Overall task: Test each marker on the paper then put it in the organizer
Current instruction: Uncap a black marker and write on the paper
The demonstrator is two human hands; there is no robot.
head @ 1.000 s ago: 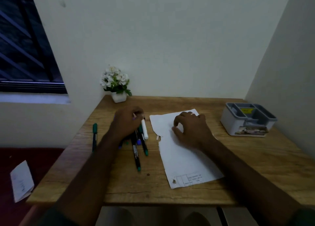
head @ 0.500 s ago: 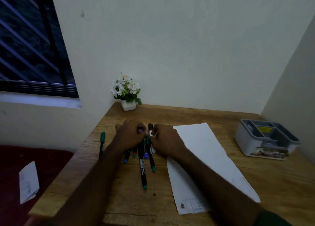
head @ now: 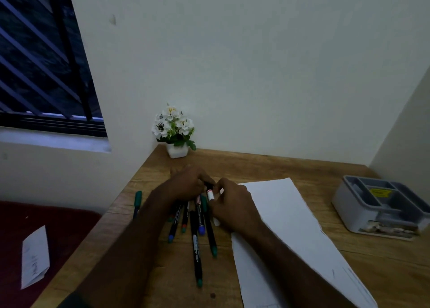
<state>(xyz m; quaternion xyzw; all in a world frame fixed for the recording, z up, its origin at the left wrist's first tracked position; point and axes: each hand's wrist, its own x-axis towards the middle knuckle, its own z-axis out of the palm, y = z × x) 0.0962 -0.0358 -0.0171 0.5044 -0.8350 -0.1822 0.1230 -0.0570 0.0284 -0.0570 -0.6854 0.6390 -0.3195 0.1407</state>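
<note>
Left hand (head: 186,186) and right hand (head: 232,205) meet, fingers curled, forearms converging.

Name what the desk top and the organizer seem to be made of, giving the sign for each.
Desk top: wood or a wood-look laminate, matt; brown grain lines and knots show.
Organizer: probably moulded plastic, smooth grey, with rounded corners and thin divider walls.

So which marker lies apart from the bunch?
The green marker near the desk's left edge, alone, left of the left hand; the others lie bunched between both hands.
</note>
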